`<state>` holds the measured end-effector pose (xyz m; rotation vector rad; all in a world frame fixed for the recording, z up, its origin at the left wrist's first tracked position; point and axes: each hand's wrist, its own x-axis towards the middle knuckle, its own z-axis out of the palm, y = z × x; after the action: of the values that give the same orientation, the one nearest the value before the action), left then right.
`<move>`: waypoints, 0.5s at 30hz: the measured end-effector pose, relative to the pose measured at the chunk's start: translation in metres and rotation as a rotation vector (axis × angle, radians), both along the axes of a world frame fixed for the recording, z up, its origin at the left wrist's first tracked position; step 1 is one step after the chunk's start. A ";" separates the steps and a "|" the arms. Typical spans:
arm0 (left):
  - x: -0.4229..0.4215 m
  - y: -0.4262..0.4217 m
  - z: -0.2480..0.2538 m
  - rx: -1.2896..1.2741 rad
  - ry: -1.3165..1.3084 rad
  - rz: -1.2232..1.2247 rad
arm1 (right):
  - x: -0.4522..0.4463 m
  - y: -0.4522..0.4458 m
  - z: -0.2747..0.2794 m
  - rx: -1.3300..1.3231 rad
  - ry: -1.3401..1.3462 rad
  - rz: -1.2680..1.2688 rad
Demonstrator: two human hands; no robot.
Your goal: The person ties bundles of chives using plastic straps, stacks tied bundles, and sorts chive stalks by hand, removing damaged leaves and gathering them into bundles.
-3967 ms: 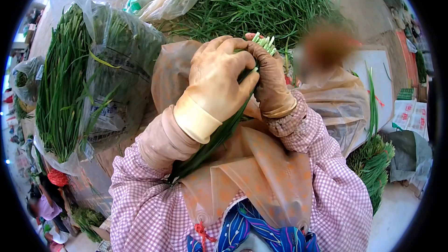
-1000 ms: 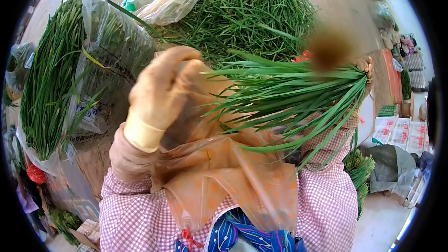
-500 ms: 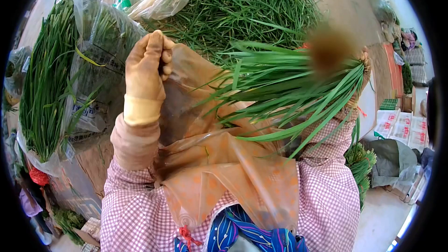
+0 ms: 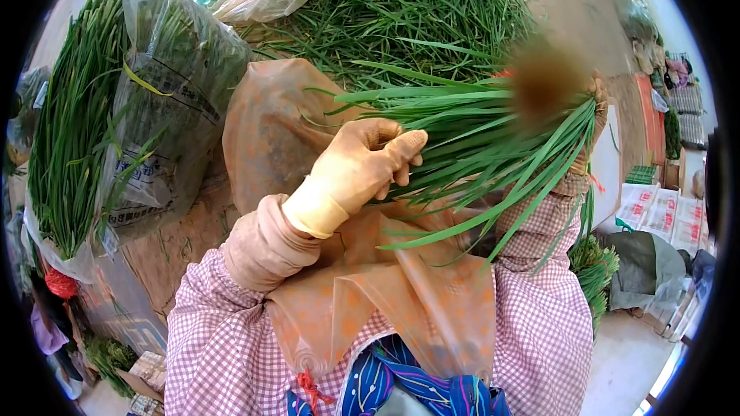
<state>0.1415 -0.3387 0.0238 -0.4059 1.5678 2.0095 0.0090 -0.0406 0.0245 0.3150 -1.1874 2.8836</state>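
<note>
Gripping green leaves (image 4: 474, 137) in the closed right hand (image 4: 600, 112); holding the left hand (image 4: 362, 160) half-curled by their tips; cannot tell of any grasp there.

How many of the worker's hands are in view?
2: the left hand by the loose end of the green bunch, the right hand at its other end, partly hidden.
</note>
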 end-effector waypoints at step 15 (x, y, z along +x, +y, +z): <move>0.021 -0.015 -0.007 -0.330 0.269 0.047 | 0.002 -0.009 -0.002 -0.008 0.034 0.063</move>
<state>0.1630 -0.3540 0.0166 -0.3070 2.0866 1.9019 0.0110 -0.0493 0.0227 0.4062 -1.1821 2.9223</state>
